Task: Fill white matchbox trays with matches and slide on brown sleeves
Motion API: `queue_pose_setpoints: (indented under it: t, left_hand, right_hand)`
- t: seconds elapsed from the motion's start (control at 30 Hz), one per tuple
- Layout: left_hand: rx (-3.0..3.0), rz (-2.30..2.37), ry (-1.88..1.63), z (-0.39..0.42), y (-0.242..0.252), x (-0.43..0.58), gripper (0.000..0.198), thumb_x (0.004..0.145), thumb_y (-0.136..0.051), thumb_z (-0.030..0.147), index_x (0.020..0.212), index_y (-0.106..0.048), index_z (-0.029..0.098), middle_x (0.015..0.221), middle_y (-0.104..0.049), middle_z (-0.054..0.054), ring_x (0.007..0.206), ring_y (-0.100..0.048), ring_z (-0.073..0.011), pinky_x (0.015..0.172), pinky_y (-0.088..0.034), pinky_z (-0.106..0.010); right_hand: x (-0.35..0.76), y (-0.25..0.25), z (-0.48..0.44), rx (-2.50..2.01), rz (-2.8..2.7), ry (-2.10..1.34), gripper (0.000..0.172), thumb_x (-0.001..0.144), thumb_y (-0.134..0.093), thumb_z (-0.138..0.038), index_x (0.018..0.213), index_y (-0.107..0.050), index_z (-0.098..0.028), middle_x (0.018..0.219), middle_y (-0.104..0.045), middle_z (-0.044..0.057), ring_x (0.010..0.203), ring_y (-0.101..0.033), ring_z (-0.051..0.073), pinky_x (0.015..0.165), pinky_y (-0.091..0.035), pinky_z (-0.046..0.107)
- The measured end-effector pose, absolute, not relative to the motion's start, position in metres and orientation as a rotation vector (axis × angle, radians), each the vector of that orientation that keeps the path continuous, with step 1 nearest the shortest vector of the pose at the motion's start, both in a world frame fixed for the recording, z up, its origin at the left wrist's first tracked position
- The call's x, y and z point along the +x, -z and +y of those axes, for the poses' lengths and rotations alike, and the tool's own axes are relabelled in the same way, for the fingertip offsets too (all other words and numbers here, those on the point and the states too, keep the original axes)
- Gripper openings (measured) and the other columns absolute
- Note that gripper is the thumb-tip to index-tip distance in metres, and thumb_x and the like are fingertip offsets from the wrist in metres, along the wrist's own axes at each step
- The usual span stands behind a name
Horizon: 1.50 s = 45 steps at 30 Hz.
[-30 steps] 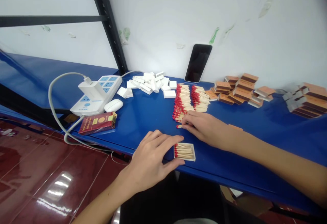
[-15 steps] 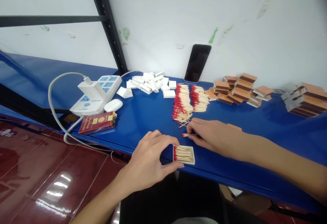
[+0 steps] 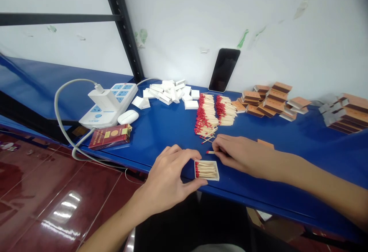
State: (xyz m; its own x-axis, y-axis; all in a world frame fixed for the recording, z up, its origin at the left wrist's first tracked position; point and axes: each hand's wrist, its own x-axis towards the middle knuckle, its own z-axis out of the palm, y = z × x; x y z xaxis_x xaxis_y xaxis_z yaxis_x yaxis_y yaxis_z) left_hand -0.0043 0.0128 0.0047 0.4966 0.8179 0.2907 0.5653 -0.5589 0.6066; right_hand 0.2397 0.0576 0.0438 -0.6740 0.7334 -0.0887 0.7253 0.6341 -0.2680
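My left hand [image 3: 172, 175] grips a white matchbox tray [image 3: 217, 177] between thumb and fingers at the front edge of the blue table. Red-tipped matches [image 3: 206, 169] lie side by side in the tray, heads to the left. Just above and to the right, my right hand [image 3: 235, 152] pinches a match [image 3: 211, 152], its red head poking out to the left; whether more are in the fingers is hidden. Beyond the hands are two heaps of loose matches, a larger left heap [image 3: 207, 114] and a smaller right heap [image 3: 226, 110].
White tray pieces [image 3: 169, 92] are piled at the back. A phone [image 3: 224, 70] leans on the wall. Orange-brown matchboxes [image 3: 273, 100] stand stacked to the right, with more boxes [image 3: 349, 112] farther right. Left are a power strip [image 3: 109, 106], white case [image 3: 128, 117] and red packet [image 3: 110, 136].
The view has shifted slightly. Fewer match heads show at my right fingertips, one now. My left hand keeps its hold on the tray.
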Motion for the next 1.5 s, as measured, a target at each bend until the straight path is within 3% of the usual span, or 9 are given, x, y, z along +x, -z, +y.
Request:
queue_pose_setpoints:
  t: [0.13,0.27,0.7,1.17,1.5]
  left_hand:
    - [2.314,1.157,-0.791,0.013,-0.004,-0.003,0.037,0.084,-0.075,0.037,0.112,-0.052,0.027,0.106,-0.068,0.003,0.093,-0.058,-0.0207,0.086,-0.041,-0.037]
    - [2.328,1.154,-0.836,0.014,-0.004,-0.003,0.041,0.083,-0.077,0.036,0.113,-0.051,0.027,0.110,-0.068,0.003,0.093,-0.058,-0.0204,0.085,-0.041,-0.036]
    - [2.371,1.108,-0.849,0.015,-0.003,-0.003,0.039,0.084,-0.076,0.036,0.114,-0.053,0.024,0.108,-0.071,0.002,0.087,-0.055,-0.0200,0.082,-0.040,-0.037]
    - [2.377,1.109,-0.850,0.015,-0.002,-0.004,0.038,0.084,-0.076,0.037,0.113,-0.055,0.025,0.107,-0.072,0.002,0.087,-0.058,-0.0203,0.084,-0.039,-0.038]
    - [2.362,1.102,-0.847,0.015,-0.004,-0.004,0.035,0.084,-0.076,0.037,0.111,-0.059,0.023,0.106,-0.073,0.001,0.087,-0.058,-0.0199,0.082,-0.041,-0.037]
  right_hand:
    - [0.236,-0.057,0.054,-1.303,-2.592,-0.976,0.020,0.098,-0.044,-0.034,0.085,-0.053,-0.022,0.074,-0.057,-0.002,0.063,-0.049,0.013,0.057,-0.040,0.026]
    - [0.231,-0.059,0.050,-1.292,-2.459,-1.217,0.026,0.099,-0.043,-0.040,0.087,-0.056,-0.021,0.075,-0.056,-0.002,0.065,-0.048,0.014,0.058,-0.041,0.026]
    - [0.214,-0.048,0.030,-1.283,-2.691,-0.710,0.010,0.093,-0.052,-0.019,0.083,-0.054,-0.021,0.082,-0.063,-0.001,0.065,-0.056,0.013,0.058,-0.037,0.027]
    - [0.214,-0.051,0.034,-1.258,-2.622,-0.727,0.019,0.095,-0.051,-0.024,0.081,-0.064,-0.021,0.075,-0.063,-0.001,0.066,-0.057,0.013,0.059,-0.039,0.027]
    - [0.211,-0.046,0.029,-1.222,-2.588,-0.492,0.020,0.093,-0.057,-0.026,0.082,-0.072,-0.021,0.068,-0.064,0.000,0.060,-0.057,0.013,0.054,-0.038,0.026]
